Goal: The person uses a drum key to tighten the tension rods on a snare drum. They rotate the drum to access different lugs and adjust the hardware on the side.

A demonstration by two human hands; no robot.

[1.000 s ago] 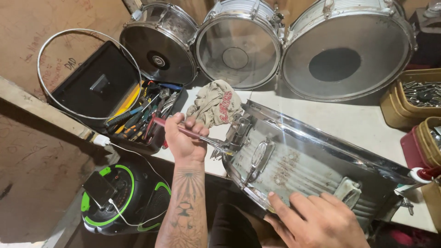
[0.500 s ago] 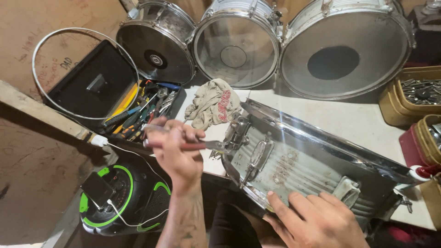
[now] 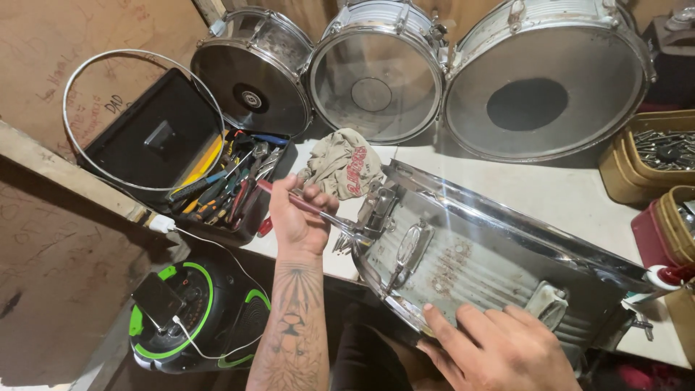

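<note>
Head view: left hand [image 3: 300, 221] fisted, grip pinching a red-handled screwdriver [image 3: 304, 205], tip at the lug of the chrome snare drum [image 3: 478, 264] lying tilted over the worktop's [image 3: 550, 192] near edge. Right hand [image 3: 499, 347] flat on the shell, fingers spread.

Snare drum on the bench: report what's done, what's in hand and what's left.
Done: the snare drum lies on its side at the bench edge, and the toolbox stands open. In hand: the left hand works a red-handled tool at the shell fitting, while the right hand steadies the shell. Left: fittings remain mounted; rust patches show.
</note>
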